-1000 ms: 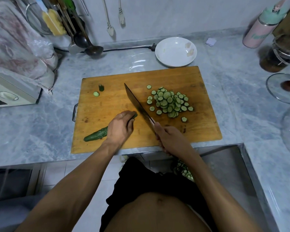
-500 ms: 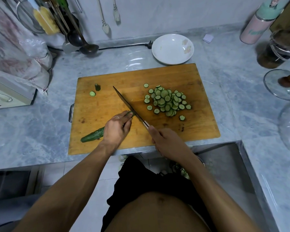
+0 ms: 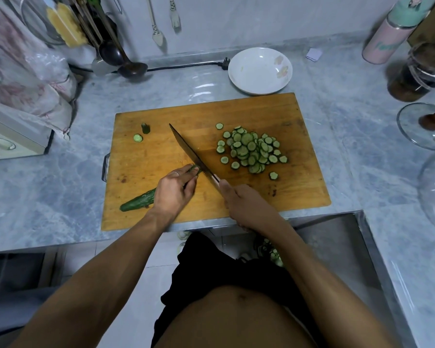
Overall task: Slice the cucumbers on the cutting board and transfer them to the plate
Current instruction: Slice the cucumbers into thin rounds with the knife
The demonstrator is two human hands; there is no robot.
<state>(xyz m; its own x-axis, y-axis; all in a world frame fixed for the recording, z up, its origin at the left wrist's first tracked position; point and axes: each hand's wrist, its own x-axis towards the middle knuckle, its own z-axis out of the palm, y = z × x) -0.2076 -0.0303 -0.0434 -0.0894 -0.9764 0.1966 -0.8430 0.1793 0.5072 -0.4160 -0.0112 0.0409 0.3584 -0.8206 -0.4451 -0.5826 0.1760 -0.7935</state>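
The cucumber (image 3: 138,202) lies slantwise near the front left of the cutting board (image 3: 274,114), my left hand (image 3: 174,190) curled over it and pinning its cut end. My right hand (image 3: 246,205) grips the knife (image 3: 190,151), its blade against my left fingertips. The pile of slices (image 3: 251,151) sits right of the blade, with bare board toward the right edge. The plate (image 3: 260,70) stands just beyond the board's far edge.
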